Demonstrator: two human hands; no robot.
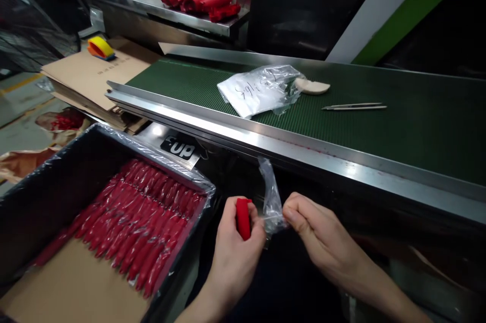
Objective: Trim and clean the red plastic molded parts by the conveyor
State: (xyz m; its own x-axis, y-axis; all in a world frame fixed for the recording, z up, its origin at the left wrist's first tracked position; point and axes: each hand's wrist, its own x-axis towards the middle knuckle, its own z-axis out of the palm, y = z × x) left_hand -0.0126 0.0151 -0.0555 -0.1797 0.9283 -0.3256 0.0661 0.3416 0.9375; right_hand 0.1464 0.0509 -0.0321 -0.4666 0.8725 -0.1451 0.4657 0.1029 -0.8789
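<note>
Holding is observed at both hands: the left hand [235, 252] is closed around a short red piece [243, 218], which stands upright above the fist, and the right hand [317, 234] has a thin clear plastic bag [271, 201] pinched between thumb and fingertips, just beside the piece. Both are held in the air below the steel rim of the green conveyor belt [379, 125], to the right of a lined box [56, 176] in which rows of bagged red pieces [140, 221] are laid on cardboard.

Risks are judged as follows. The film is limp and crumpled, so its mouth may not be found open, and the piece may be pushed against a fold. The pinch on the film is slight; it may be lost. If the piece is dropped, it is likely to fall into the dark gap under the belt. Tweezers [355, 107] and a marked bag [258, 90] lie on the belt, well apart.
</note>
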